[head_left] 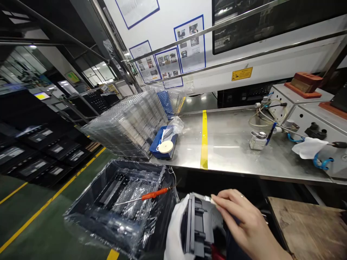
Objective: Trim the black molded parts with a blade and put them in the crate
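Observation:
A dark grey plastic part with ribs and slots (200, 224) is at the bottom centre, tilted toward me. My left hand (175, 231) appears to be in a white glove and is closed around the left side of this part; its fingers are mostly hidden. Bare and coming in from the lower right, my right hand (241, 213) has thumb and index finger pinched on a small white piece (213, 200) at the part's top edge. What that piece is, I cannot make out.
Left of my hands, a plastic-lined dark crate (89, 202) has an orange-handled screwdriver (154, 194) across it. Behind are clear stacked trays (127, 126), a blue bin (162, 153) and a metal bench (227, 151) with a dispenser bottle (258, 141). A wooden board (309, 227) lies right.

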